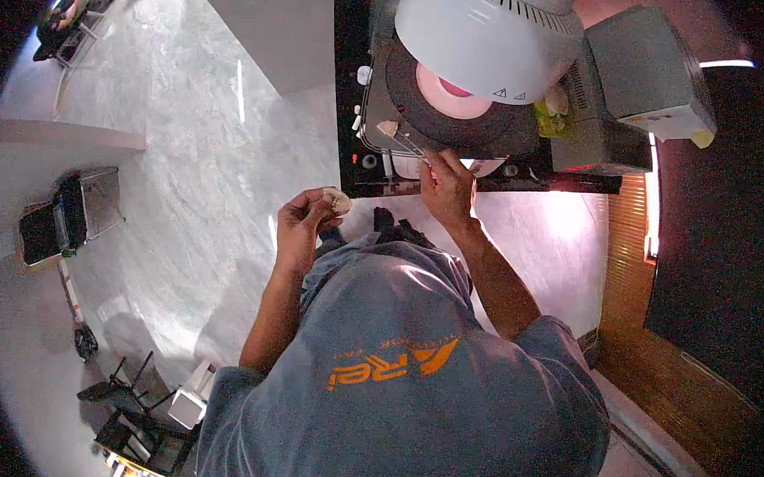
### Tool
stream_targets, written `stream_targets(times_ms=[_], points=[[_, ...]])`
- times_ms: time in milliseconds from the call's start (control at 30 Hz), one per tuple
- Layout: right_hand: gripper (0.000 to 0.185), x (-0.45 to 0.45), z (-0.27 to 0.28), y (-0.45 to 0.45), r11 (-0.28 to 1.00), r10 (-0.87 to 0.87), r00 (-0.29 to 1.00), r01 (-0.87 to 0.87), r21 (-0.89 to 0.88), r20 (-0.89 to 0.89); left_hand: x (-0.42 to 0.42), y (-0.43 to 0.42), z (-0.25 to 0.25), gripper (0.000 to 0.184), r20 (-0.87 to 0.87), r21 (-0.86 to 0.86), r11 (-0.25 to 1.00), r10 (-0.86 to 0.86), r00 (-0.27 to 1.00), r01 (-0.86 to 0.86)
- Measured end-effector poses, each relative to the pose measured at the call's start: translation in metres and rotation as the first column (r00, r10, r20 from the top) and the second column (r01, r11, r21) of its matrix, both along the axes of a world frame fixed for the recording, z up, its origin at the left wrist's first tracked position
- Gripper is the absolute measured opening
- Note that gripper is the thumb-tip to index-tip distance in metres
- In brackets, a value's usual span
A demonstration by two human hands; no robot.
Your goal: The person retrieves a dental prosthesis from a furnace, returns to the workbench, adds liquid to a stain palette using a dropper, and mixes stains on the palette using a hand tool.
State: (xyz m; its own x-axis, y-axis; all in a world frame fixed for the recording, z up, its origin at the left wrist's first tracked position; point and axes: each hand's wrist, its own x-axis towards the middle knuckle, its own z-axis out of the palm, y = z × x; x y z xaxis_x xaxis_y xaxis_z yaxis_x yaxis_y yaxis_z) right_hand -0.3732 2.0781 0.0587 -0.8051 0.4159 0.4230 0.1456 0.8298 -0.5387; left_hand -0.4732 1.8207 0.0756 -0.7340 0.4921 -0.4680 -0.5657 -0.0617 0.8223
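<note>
My left hand (303, 220) is closed on a small pale round piece (338, 203), held in front of my body near the front edge of the black worktop (346, 140). My right hand (447, 183) grips a thin tool (409, 146) whose tip reaches up and left over the worktop. At that tip sits a small pale lump (388, 128). Beyond it, a dark round plate (400, 91) surrounds a glowing pinkish disc (452, 94) beneath a large white domed machine (491, 35). What the pale pieces are made of cannot be made out.
Right of the dome stand a grey box (646, 71) and a yellow-green packet (554, 113). Small white items (357, 119) lie along the worktop's left side. A brown slatted panel (624, 253) is at the right. Black chairs (139, 425) stand at the lower left.
</note>
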Motion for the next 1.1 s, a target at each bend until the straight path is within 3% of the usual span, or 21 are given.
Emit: stream_targets(times_ms=[333, 533, 633, 700, 767, 833, 967, 1100], points=[[0.020, 0.001, 0.001, -0.003, 0.998, -0.035, 0.997, 0.038, -0.041, 0.065, -0.002, -0.002, 0.002, 0.024, 0.007, -0.013, 1.000, -0.006, 1.000, 0.006], [0.023, 0.001, 0.011, -0.002, 1.000, -0.019, 0.997, 0.019, -0.011, -0.072, -0.002, -0.002, 0.001, 0.023, -0.012, -0.007, 1.000, 0.003, 1.000, -0.003], [0.022, 0.023, 0.025, 0.012, 0.993, -0.051, 0.995, 0.059, -0.100, 0.080, -0.003, -0.002, 0.007, 0.022, 0.005, -0.015, 1.000, 0.018, 1.000, -0.018], [0.020, 0.046, 0.016, 0.030, 0.984, -0.023, 0.998, 0.031, -0.174, 0.051, -0.003, -0.003, 0.007, 0.022, 0.009, -0.004, 0.999, 0.046, 0.999, -0.046], [0.036, 0.074, -0.016, 0.049, 0.912, 0.020, 0.997, 0.012, -0.409, 0.074, -0.003, -0.004, 0.006, 0.023, 0.011, -0.004, 0.998, 0.062, 0.998, -0.062], [0.055, 0.103, -0.063, 0.068, 0.893, 0.040, 0.989, 0.029, -0.450, 0.143, -0.002, -0.004, 0.002, 0.023, 0.010, -0.015, 0.998, 0.059, 0.998, -0.059], [0.089, 0.109, -0.072, 0.067, 0.739, 0.044, 0.930, 0.216, -0.638, 0.366, 0.000, 0.004, 0.005, 0.022, 0.006, -0.011, 1.000, 0.008, 1.000, -0.008], [0.094, 0.109, -0.094, 0.067, 0.725, -0.029, 0.948, 0.238, -0.647, 0.316, 0.002, 0.011, 0.007, 0.023, -0.012, 0.002, 1.000, -0.031, 0.999, 0.031]])
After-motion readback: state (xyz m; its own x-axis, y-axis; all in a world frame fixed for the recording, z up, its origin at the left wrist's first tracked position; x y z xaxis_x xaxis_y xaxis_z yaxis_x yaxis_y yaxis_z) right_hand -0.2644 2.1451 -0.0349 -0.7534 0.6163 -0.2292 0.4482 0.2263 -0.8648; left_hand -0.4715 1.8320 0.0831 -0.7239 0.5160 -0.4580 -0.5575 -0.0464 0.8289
